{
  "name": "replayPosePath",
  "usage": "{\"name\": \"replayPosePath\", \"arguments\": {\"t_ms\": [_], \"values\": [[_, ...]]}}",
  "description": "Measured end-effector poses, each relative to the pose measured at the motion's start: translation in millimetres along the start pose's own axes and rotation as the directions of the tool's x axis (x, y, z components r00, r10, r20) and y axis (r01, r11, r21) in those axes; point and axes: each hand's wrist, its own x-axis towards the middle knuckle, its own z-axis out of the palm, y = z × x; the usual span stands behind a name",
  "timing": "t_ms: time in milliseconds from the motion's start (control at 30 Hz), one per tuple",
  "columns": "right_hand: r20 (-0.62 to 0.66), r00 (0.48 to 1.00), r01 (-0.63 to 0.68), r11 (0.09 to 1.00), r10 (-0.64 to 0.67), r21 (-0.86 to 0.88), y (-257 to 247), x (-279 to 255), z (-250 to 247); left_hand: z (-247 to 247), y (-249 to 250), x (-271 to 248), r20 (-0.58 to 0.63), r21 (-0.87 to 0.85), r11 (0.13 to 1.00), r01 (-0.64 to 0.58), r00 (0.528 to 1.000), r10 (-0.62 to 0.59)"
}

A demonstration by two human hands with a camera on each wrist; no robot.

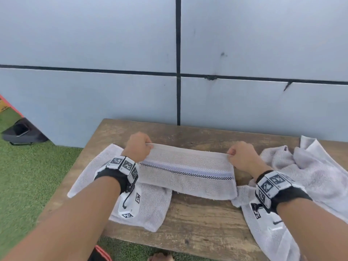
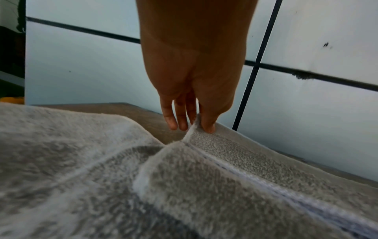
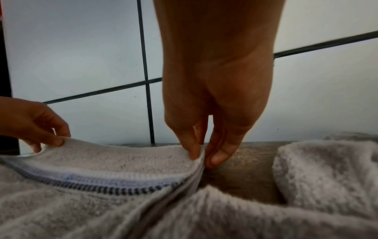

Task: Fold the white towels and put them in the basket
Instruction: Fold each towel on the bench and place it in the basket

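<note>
At the left edge of the wooden table (image 1: 188, 221), a flat white towel (image 1: 88, 172) lies under your wrist; its near corner overhangs and could be dragged off as you move. Your left hand (image 1: 138, 146) pinches the far left corner of the striped towel (image 1: 188, 176) at table centre; your right hand (image 1: 243, 157) pinches the far right corner. Both pinches are narrow, thumb against fingertips, so a layer may slip and skew the fold. The crumpled towels (image 1: 310, 166) at the right edge touch the striped one and may snag. No basket is in view.
</note>
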Motion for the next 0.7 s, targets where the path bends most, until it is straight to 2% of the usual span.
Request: {"name": "replayPosePath", "arguments": {"t_ms": [133, 300, 433, 567, 700], "values": [[-0.034, 0.999, 0.037, 0.999, -0.038, -0.027, 3.6, 6.7, 6.6, 14.2, -6.6, 10.6, 0.028, 0.052, 0.999, -0.016, 1.000, 0.015], [0.028, 0.999, 0.046, 0.997, -0.045, -0.054, 6.0, 9.2, 8.1, 11.4, -5.5, 12.2, 0.095, 0.068, 0.997, -0.042, 0.995, 0.036], [0.012, 0.996, 0.087, 0.993, -0.086, -0.080, 4.8, 5.2, -4.6, -12.7, 6.2, 9.3, 0.012, 0.043, 0.995, -0.089, 0.996, 0.088], [-0.172, 0.974, 0.141, 0.988, -0.149, -0.056, 0.4, -2.6, -40.3, -48.7, 19.6, 4.5, -0.129, 0.022, 0.985, -0.171, 0.977, 0.172], [-0.405, 0.892, 0.225, 0.974, -0.202, 0.010, -0.2, -16.8, -81.6, -81.2, 33.5, -9.7, -0.312, -0.071, 0.955, -0.288, 0.916, 0.253]]}}
